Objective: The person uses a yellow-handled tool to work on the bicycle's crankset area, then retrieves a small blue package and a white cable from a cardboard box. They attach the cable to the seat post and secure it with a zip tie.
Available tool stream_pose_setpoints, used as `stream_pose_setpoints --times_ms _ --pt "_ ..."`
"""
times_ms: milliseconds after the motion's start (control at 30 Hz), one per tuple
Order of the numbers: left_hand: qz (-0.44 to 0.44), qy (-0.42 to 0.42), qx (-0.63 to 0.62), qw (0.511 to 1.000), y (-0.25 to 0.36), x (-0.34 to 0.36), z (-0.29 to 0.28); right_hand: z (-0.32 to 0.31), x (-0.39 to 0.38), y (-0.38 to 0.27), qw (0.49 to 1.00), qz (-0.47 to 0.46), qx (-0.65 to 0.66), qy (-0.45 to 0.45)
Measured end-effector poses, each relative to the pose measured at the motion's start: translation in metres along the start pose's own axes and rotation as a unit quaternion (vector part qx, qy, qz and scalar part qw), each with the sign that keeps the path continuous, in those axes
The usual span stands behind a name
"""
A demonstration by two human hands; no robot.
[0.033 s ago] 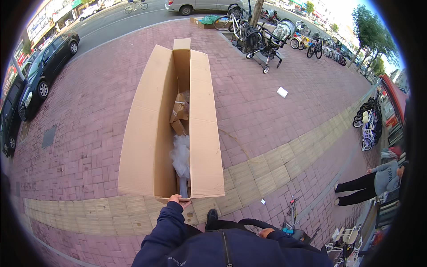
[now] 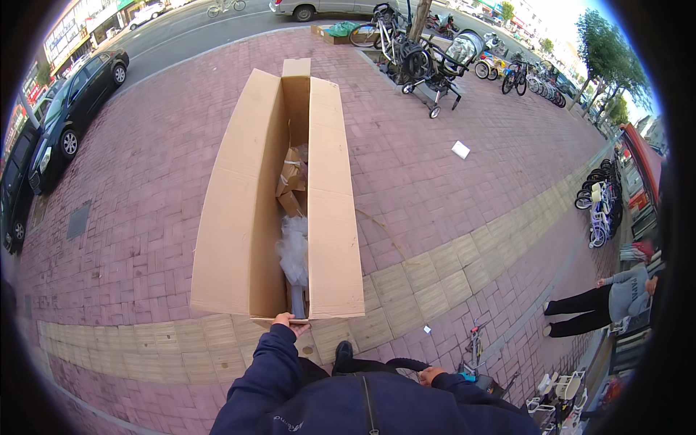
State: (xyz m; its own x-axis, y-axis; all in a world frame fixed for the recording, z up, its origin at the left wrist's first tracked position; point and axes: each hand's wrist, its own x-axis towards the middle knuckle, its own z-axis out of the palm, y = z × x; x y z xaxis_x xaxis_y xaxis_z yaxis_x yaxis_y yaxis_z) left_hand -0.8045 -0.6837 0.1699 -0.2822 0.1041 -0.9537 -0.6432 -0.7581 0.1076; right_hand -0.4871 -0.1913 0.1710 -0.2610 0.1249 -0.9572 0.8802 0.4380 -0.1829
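Little had moved since the earlier frame: the long, open-topped tan cardboard box (image 2: 270,203) sat a touch higher in the view, the person's left hand (image 2: 290,324) had gone with it, and a cyclist (image 2: 226,6) on the grey asphalt road (image 2: 188,51) had rolled slightly to the right.

The box stretched straight ahead of the person, its near end in the left hand, which pinched the lower edge there between thumb and fingers. Whether the box's underside rested on the pinkish-purple brick paving (image 2: 406,167) could not be told. Both long side flaps (image 2: 226,217) were folded outward, and a small flap (image 2: 296,67) stood at the far end. Inside lay crumpled pieces of brown cardboard (image 2: 292,176) and, nearer the person, a bunched wad of translucent whitish plastic film (image 2: 294,246).

The right hand (image 2: 431,375), its fingers curled, was low by the body, beside a curved black tube-like thing (image 2: 407,363); whether it gripped this could not be told. A black shoe (image 2: 344,354) showed between the hands. Right of the box lay a flat white rectangular thing (image 2: 460,150), and at far right stood another person in a grey top and black trousers (image 2: 629,291).
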Motion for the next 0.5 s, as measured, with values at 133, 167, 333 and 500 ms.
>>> stream_pose_setpoints --times_ms 133,167,333,500 --pt "-0.007 -0.002 0.024 1.0 0.047 0.028 0.072 -0.045 0.004 -0.127 0.97 -0.015 0.226 0.09" --pt "-0.014 -0.004 0.022 1.0 0.059 0.037 0.092 -0.054 0.007 -0.149 0.96 -0.045 0.26 0.091" --pt "-0.008 -0.022 0.067 0.998 0.127 0.093 0.231 -0.074 0.045 -0.176 0.933 -0.047 0.348 0.083" --pt "-0.024 -0.037 0.049 0.998 0.187 0.135 0.376 -0.068 0.07 -0.161 0.994 0.045 -0.046 0.083"
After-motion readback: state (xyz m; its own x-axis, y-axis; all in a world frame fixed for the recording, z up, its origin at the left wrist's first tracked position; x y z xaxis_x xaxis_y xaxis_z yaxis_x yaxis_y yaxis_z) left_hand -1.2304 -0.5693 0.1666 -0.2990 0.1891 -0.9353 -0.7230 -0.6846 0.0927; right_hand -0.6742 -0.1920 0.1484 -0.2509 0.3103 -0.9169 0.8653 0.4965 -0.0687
